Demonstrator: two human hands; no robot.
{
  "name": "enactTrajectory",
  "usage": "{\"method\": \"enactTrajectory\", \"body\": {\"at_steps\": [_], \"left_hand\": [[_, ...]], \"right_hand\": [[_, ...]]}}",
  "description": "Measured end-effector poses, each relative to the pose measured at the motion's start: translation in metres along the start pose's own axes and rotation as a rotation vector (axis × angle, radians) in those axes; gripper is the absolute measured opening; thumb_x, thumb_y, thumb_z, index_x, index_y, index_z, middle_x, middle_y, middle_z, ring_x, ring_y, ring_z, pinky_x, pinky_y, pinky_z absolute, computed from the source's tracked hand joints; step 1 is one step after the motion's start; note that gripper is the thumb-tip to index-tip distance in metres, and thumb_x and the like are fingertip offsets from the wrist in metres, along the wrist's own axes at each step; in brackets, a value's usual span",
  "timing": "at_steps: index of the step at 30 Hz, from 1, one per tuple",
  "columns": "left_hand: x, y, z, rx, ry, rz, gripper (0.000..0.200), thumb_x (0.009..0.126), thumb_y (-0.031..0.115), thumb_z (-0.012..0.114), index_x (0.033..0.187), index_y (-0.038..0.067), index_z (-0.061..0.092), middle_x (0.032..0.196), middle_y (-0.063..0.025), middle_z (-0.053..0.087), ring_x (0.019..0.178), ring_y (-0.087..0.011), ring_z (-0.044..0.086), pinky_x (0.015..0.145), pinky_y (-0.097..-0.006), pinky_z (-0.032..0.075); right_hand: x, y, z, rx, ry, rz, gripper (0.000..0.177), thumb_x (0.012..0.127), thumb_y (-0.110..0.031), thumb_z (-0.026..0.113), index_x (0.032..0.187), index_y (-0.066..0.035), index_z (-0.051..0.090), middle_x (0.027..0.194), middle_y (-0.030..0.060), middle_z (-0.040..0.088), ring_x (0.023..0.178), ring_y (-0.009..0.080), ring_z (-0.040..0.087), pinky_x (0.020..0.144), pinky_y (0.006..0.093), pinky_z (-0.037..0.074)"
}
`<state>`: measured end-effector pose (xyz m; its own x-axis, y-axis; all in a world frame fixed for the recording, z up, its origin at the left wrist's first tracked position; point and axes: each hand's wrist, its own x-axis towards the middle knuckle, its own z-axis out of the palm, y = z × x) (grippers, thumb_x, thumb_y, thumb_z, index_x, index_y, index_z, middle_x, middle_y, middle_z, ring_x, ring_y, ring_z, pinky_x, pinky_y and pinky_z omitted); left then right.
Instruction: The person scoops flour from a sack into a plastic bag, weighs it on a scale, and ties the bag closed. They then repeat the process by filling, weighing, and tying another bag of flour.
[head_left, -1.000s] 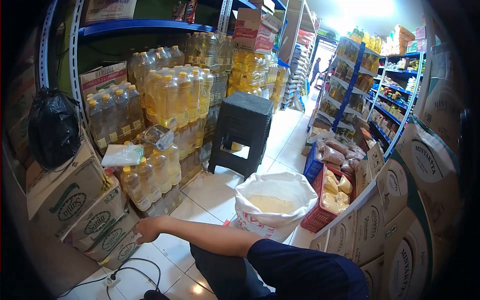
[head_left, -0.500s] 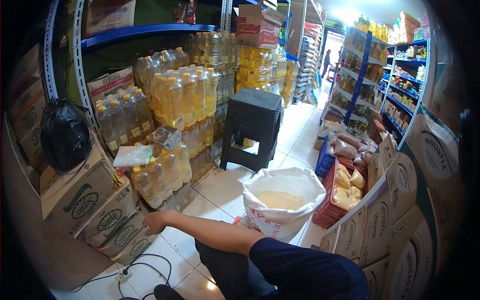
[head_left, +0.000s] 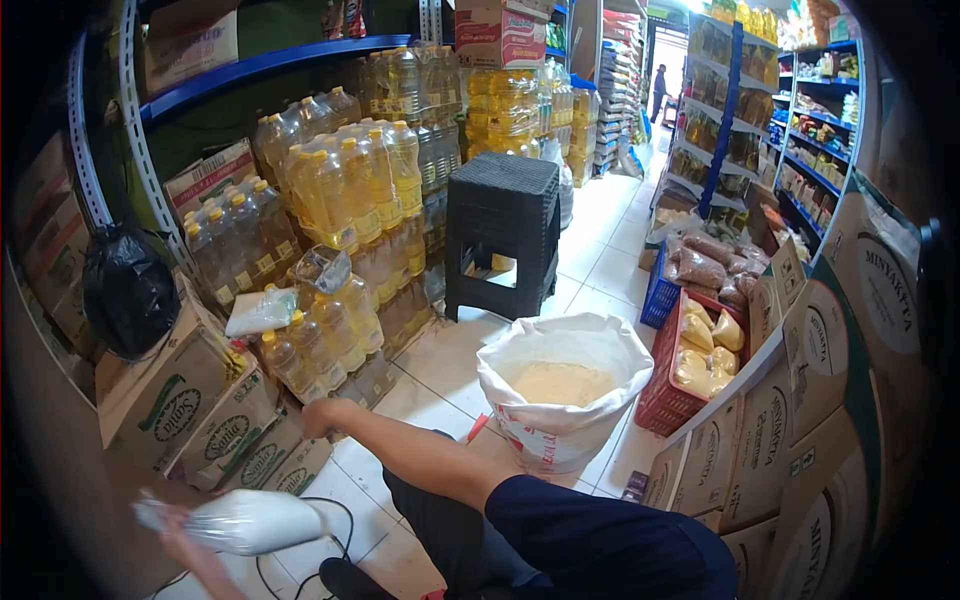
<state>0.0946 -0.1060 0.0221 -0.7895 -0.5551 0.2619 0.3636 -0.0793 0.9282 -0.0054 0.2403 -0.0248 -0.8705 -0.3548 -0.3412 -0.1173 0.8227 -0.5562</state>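
At the lower left, my left hand point(head_left: 182, 543), partly blurred, grips the gathered neck of a clear plastic bag point(head_left: 255, 522). The bag is plump with white contents and lies sideways in the air above the floor. My right hand point(head_left: 324, 417) hangs bent at the wrist beside the stacked cartons point(head_left: 222, 437); its fingers are mostly hidden. My right forearm crosses above my knee. A white sack point(head_left: 565, 440) stands with its mouth rolled back, holding a pale yellowish, grainy material point(head_left: 560, 383).
Shrink-wrapped oil bottles point(head_left: 355, 185) stack along the left. A black stool point(head_left: 503, 235) stands beyond the sack. Right of it are a red crate point(head_left: 660, 385) with filled bags and more cartons point(head_left: 690, 465). A black cable point(head_left: 345, 515) lies on the floor.
My left hand has come into view at the lower left with the white-filled plastic bag. My right hand appears slightly higher and farther right. The view has shifted a little.
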Motion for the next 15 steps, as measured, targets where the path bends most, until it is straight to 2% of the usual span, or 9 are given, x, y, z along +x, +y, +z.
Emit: {"method": "enactTrajectory", "body": {"at_steps": [1,3,4,5,6,8,11,14,15], "left_hand": [[-0.006,-0.035,0.001,-0.046,-0.041,-0.044,0.008,0.072,0.005,0.054,0.067,0.008,0.048,0.068,-0.0047,0.051,0.069,-0.0169,0.051,0.074,-0.0304,0.042],[-0.038,-0.086,0.021,-0.1,-0.038,-0.121,0.008,0.075,0.003,0.053,0.071,0.009,0.049,0.067,-0.004,0.051,0.064,-0.0164,0.049,0.069,-0.0296,0.043],[-0.03,-0.149,0.004,-0.001,-0.145,-0.135,0.01,0.084,0.01,0.055,0.076,0.009,0.05,0.068,-0.0029,0.051,0.064,-0.0147,0.049,0.065,-0.0294,0.044],[-0.047,-0.17,0.017,0.058,-0.122,-0.242,0.017,0.091,0.02,0.056,0.08,0.009,0.051,0.07,-0.0021,0.052,0.064,-0.0132,0.049,0.063,-0.0289,0.043],[-0.064,-0.185,0.027,0.168,-0.246,-0.197,0.016,0.096,0.02,0.051,0.086,0.007,0.05,0.072,-0.0025,0.051,0.065,-0.0123,0.049,0.062,-0.0271,0.043],[-0.104,-0.195,0.044,0.193,-0.365,-0.169,0.01,0.098,0.014,0.045,0.093,0.006,0.047,0.074,-0.0028,0.049,0.064,-0.0116,0.047,0.06,-0.0261,0.042],[-0.134,-0.194,0.059,0.05,-0.423,-0.217,0.015,0.097,0.014,0.045,0.085,0.004,0.047,0.069,-0.0026,0.046,0.062,-0.0128,0.046,0.06,-0.0279,0.042],[-0.144,-0.181,0.066,-0.281,-0.116,-0.444,0.017,0.1,0.016,0.04,0.088,0.006,0.044,0.072,-0.002,0.042,0.067,-0.0137,0.043,0.066,-0.0278,0.041],[-0.136,-0.193,0.058,-0.358,-0.148,-0.408,0.02,0.101,0.023,0.041,0.088,0.007,0.042,0.071,-0.0019,0.04,0.069,-0.015,0.042,0.07,-0.0287,0.04]], "right_hand": [[-0.002,0.0,-0.004,0.014,0.012,0.01,0.036,0.077,-0.03,0.057,0.081,0.005,0.068,0.073,0.0173,0.067,0.066,0.0288,0.066,0.058,0.041,0.052],[-0.003,0.002,-0.005,-0.032,0.031,-0.045,0.036,0.078,-0.029,0.056,0.081,0.004,0.068,0.073,0.0174,0.067,0.066,0.0288,0.066,0.058,0.0413,0.052],[-0.002,0.004,-0.003,-0.059,0.043,-0.072,0.036,0.078,-0.029,0.055,0.081,0.004,0.068,0.074,0.0175,0.067,0.066,0.0287,0.066,0.058,0.0414,0.052],[-0.001,0.007,-0.001,-0.063,0.061,-0.085,0.036,0.078,-0.03,0.055,0.08,0.004,0.068,0.074,0.0173,0.067,0.066,0.0282,0.066,0.057,0.041,0.052],[0.001,0.009,0.0,-0.065,0.075,-0.1,0.037,0.079,-0.031,0.055,0.079,0.004,0.068,0.074,0.0172,0.067,0.065,0.0276,0.066,0.056,0.0405,0.052],[0.01,0.019,-0.001,-0.015,0.034,-0.035,0.038,0.079,-0.032,0.055,0.078,0.004,0.067,0.073,0.0168,0.067,0.064,0.0267,0.066,0.055,0.0395,0.052],[0.004,0.023,-0.003,0.037,0.048,0.012,0.034,0.078,-0.028,0.056,0.079,0.004,0.067,0.073,0.0152,0.066,0.062,0.0263,0.064,0.053,0.0379,0.051],[0.025,0.038,0.011,-0.061,0.112,-0.05,0.038,0.079,-0.031,0.057,0.085,0.005,0.067,0.078,0.019,0.067,0.07,0.0334,0.065,0.062,0.0413,0.052],[0.032,0.043,0.018,-0.17,0.162,-0.124,0.04,0.079,-0.033,0.057,0.087,0.005,0.067,0.081,0.0205,0.067,0.074,0.0354,0.065,0.066,0.0425,0.052]]}}
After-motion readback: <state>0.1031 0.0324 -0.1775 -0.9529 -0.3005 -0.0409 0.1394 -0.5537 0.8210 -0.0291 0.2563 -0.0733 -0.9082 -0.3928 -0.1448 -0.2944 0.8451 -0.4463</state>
